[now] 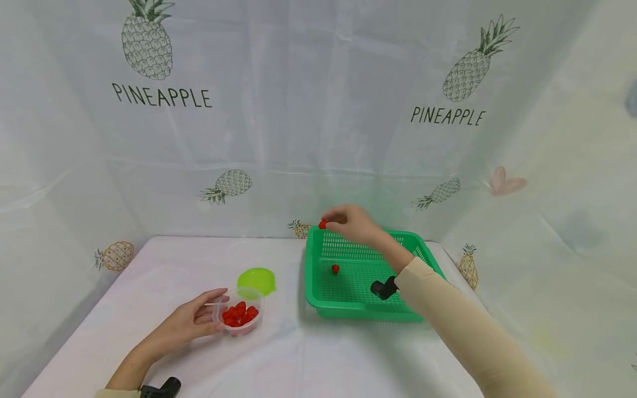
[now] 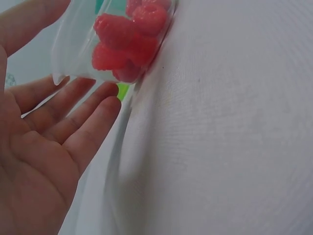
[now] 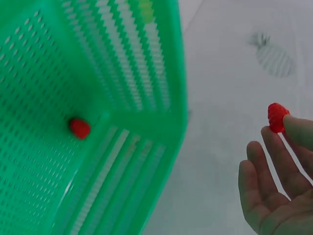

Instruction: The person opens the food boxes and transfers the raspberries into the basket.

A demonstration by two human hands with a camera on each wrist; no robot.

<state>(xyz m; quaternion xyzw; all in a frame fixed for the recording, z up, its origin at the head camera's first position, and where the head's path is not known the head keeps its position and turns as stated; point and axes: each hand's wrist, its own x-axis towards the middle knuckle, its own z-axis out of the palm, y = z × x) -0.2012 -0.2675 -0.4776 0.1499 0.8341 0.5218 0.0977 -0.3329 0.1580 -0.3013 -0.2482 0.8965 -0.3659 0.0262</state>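
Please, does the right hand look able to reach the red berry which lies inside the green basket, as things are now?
Probably yes: the right hand is near the open green basket, and nothing covers the red berry inside. However, this hand pinches another berry, which may hinder grasping.

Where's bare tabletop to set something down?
Bare tabletop: in front of the green basket, left of the lime lid toward the back, and a narrow strip between lid and basket. Crowded: left hand, clear container and lid; right arm crosses the basket.
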